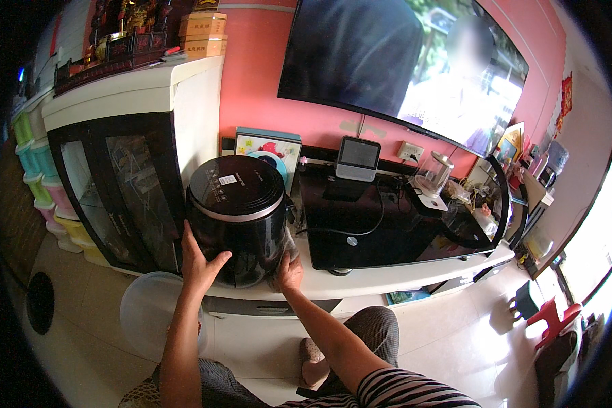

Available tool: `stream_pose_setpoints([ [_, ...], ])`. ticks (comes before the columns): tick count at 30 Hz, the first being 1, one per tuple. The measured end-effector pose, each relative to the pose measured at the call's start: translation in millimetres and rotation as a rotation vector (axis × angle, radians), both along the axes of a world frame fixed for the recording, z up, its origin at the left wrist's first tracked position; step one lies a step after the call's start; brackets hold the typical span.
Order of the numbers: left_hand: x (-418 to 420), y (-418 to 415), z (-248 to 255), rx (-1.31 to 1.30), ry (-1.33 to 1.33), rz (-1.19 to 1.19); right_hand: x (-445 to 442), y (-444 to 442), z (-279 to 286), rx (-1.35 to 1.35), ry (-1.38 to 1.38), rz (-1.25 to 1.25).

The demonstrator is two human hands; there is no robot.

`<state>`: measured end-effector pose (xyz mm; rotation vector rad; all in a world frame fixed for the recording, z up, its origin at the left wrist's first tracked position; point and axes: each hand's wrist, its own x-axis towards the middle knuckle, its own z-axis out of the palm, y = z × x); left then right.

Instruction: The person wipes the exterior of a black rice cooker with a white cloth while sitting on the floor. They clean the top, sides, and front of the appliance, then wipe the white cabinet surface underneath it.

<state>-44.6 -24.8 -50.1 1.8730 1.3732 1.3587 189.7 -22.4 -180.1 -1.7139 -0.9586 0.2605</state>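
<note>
A black cylindrical appliance (239,239), probably an air fryer, stands upright at the left end of a white TV cabinet (382,278). Its glossy round lid bears writing and a small pale sticker. My left hand (200,262) grips its left side, thumb across the front and fingers partly hidden behind the curve. Low on the right side, my right hand (289,271) holds it, with a greyish crumpled piece (290,245), cloth or plastic, against the palm. What lies beneath the appliance's base is hidden.
Left stands a glass-door cabinet (109,188); below it, a translucent plastic tub (150,306) sits on the floor. A black glass top (367,224) holds a smart display (358,159), a loose cable (375,224) and a glass jug (432,176). Behind are a picture box (270,145) and a television (352,56).
</note>
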Motion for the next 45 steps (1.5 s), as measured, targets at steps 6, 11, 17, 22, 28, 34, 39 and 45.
stream_pose_setpoints([
  [6, 2, -1, 4, 0.001, 0.008, -0.005, 3, 1, -5, 0.019, -0.012, 0.005],
  [11, 0, -2, 3, -0.005, 0.005, -0.002, -1, -1, 2, 0.025, 0.005, 0.02],
  [17, 2, 0, 2, 0.015, 0.012, -0.002, 4, 2, -5, 0.066, -0.007, -0.005],
  [22, 2, 1, -2, 0.012, 0.025, 0.038, -3, -6, 9, 0.043, 0.033, 0.016],
  [28, 1, 3, -4, 0.004, 0.047, 0.034, -1, -4, 6, 0.035, 0.035, 0.008],
  [34, 1, 2, -1, -0.013, 0.026, 0.016, 0, -1, 2, 0.035, 0.019, 0.023],
  [39, 1, 1, -1, 0.004, 0.028, 0.014, 0, 1, 0, 0.059, 0.005, -0.017],
  [45, 2, 0, 1, 0.026, 0.017, 0.019, -1, 2, -1, 0.09, -0.011, -0.034],
])
